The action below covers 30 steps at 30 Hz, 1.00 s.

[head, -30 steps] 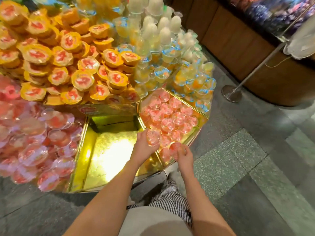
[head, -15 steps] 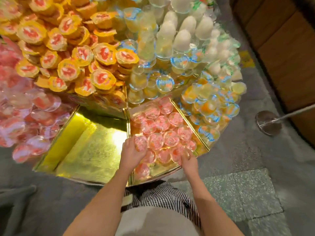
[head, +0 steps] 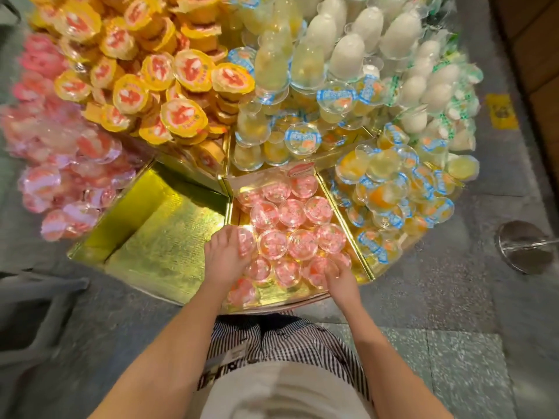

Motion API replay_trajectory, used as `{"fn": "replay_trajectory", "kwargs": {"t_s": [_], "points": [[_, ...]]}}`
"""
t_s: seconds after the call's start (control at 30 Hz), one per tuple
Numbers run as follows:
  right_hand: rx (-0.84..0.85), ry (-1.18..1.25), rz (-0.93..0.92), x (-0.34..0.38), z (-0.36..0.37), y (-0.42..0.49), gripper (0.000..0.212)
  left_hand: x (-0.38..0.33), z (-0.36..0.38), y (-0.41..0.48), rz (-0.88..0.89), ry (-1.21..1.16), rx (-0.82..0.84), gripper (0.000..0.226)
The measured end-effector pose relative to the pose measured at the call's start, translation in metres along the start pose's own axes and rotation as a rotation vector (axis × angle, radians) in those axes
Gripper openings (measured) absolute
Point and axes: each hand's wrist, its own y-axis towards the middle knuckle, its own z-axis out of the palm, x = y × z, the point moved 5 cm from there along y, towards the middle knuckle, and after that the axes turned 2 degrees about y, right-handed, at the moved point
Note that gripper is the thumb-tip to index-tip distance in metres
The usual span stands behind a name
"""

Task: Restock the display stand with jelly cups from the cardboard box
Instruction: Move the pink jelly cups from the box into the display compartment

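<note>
A gold display stand (head: 169,237) has wedge compartments. The middle wedge holds several clear pink jelly cups (head: 292,213) in rows. My left hand (head: 225,260) is at the wedge's left side, fingers curled round a pink cup (head: 246,244). My right hand (head: 340,278) is at the wedge's front right, its fingers round another pink cup (head: 317,272). The wedge to the left is a bare gold tray. No cardboard box is in view.
Orange-lidded cups (head: 151,80) are piled at the back, pink cups (head: 63,164) at the left, blue-lidded yellow cups (head: 399,189) at the right, white jellies (head: 393,37) behind them. A metal post base (head: 526,246) stands on the floor at the right. A grey stool (head: 36,313) is at the left.
The camera has tilted down and closer over the stand. Both hands have lowered their pink cups into the front rows of the middle wedge.
</note>
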Motion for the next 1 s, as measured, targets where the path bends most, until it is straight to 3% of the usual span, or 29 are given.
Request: {"fn": "replay_trajectory", "kwargs": {"t_s": [0.13,0.47,0.67,0.8,1.0], "points": [[-0.097,-0.044,-0.043,0.004,-0.008,0.004,0.048,-0.003,-0.002,0.011,0.068,0.043,0.05,0.075],[-0.101,-0.356,-0.052,-0.003,0.003,0.012,0.088,-0.011,-0.004,0.017,0.038,0.013,0.103,0.093],[-0.128,-0.379,-0.11,-0.003,-0.011,0.009,0.092,-0.06,0.011,-0.004,0.339,0.017,0.044,0.073],[-0.188,-0.402,-0.129,-0.012,-0.024,0.011,0.083,-0.095,0.04,-0.011,0.558,0.095,0.095,0.062],[-0.207,-0.434,-0.14,-0.016,-0.036,0.024,0.072,-0.112,0.063,-0.02,0.53,0.211,0.165,0.066]]}}
